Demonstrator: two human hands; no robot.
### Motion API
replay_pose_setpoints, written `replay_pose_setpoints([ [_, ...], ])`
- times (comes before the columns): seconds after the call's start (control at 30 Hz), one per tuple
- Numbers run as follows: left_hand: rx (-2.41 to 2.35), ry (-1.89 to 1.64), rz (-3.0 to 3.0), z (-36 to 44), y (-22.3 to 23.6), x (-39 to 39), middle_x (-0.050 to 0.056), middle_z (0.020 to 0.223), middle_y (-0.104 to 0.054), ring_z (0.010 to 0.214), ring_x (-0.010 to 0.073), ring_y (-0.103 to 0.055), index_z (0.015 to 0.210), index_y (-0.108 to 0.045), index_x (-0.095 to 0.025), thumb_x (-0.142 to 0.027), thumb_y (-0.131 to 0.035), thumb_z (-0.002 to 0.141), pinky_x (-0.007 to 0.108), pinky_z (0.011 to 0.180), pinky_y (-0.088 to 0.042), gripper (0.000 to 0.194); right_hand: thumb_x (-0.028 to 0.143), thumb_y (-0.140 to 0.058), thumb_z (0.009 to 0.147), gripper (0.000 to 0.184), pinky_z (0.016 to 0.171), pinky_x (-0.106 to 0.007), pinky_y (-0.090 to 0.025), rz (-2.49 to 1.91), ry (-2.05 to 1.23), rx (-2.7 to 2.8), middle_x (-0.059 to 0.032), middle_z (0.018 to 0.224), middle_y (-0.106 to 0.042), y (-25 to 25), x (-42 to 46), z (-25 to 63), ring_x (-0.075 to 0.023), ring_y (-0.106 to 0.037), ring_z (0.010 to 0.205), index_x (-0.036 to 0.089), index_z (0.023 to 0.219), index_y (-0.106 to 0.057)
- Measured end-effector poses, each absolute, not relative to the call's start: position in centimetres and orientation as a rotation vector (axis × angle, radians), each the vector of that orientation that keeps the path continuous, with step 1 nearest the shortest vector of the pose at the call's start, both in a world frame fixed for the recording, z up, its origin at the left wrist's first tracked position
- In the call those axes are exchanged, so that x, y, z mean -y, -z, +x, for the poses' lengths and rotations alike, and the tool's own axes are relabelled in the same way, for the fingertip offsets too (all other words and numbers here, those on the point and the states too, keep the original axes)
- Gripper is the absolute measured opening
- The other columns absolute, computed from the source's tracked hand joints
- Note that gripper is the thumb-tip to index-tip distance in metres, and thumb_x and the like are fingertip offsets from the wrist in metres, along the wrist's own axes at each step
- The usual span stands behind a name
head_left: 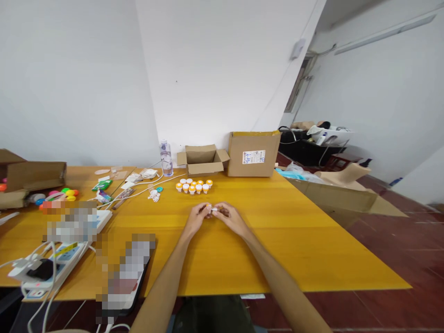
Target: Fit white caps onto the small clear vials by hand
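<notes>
Above the middle of the wooden table, my left hand (199,215) and my right hand (229,216) meet with their fingers closed. Between their fingertips is a small white-and-orange piece (210,209). Fingers cover much of it, so its exact kind cannot be made out. Just beyond my hands, several small round white-and-orange pieces (192,188) stand close together in rows. They resemble the one I hold.
Behind the rows sit an open cardboard box (204,160), a larger closed carton (254,157) and a clear bottle (166,158). Power strips (64,263), cables and a blurred phone-like device (130,277) lie left. A carton (333,199) stands beyond the table's right edge.
</notes>
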State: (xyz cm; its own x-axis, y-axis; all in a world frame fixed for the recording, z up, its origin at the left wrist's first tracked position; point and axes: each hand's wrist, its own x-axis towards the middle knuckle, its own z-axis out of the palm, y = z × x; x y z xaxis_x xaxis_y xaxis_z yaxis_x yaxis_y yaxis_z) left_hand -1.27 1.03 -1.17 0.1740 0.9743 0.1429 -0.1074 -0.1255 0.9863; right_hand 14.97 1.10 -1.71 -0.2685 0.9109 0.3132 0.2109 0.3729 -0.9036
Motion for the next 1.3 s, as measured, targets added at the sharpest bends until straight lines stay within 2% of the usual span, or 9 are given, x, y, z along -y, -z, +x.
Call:
replay_pose_setpoints([
  [0.17,-0.947,-1.217,1.310,-1.24,1.15,-1.00,0.002,0.074,-0.068,0.066,0.0151,-0.059,0.081,-0.069,-0.015,-0.049,-0.070,0.065,0.027,0.066,-0.048,0.037,0.048,-0.070,0.067,0.036,0.064,-0.028,-0.048,-0.997,-1.071,1.671,-0.0001,0.079,-0.065,1.77,-1.01,14.82,-0.0152,-0.060,0.067,0.022,0.089,-0.058],
  [0.53,-0.933,-1.200,1.326,-1.26,1.28,-1.14,0.003,0.073,-0.069,0.065,0.0152,-0.059,0.083,-0.070,-0.016,-0.053,-0.071,0.064,0.027,0.066,-0.049,0.041,0.043,-0.068,0.070,0.028,0.070,-0.030,-0.050,-0.987,-0.972,1.686,-0.0020,0.086,-0.067,1.23,-0.85,14.88,-0.0174,-0.063,0.075,0.022,0.089,-0.062],
  [0.97,-0.938,-1.193,1.330,-1.33,1.37,-1.19,0.003,0.074,-0.069,0.066,0.0158,-0.061,0.083,-0.070,-0.016,-0.051,-0.070,0.066,0.027,0.066,-0.049,0.039,0.048,-0.061,0.077,0.028,0.071,-0.030,-0.050,-1.000,-0.912,1.743,-0.0022,0.080,-0.068,1.80,-1.12,14.95,-0.0180,-0.061,0.074,0.022,0.086,-0.066],
  [1.13,-0.936,-1.202,1.323,-1.30,1.42,-1.24,0.003,0.075,-0.069,0.066,0.0158,-0.061,0.082,-0.070,-0.016,-0.051,-0.070,0.066,0.028,0.067,-0.049,0.038,0.046,-0.064,0.074,0.032,0.071,-0.031,-0.051,-0.990,-0.992,1.681,-0.0011,0.080,-0.067,1.89,-1.12,14.93,-0.0175,-0.062,0.074,0.022,0.096,-0.063],
  [1.3,-0.937,-1.212,1.322,-1.25,1.31,-1.15,0.003,0.075,-0.069,0.068,0.0165,-0.060,0.081,-0.070,-0.016,-0.051,-0.070,0.065,0.028,0.066,-0.048,0.038,0.041,-0.070,0.068,0.029,0.073,-0.031,-0.052,-0.957,-1.044,1.645,-0.0018,0.088,-0.065,1.84,-1.15,14.82,-0.0166,-0.062,0.076,0.023,0.088,-0.063],
])
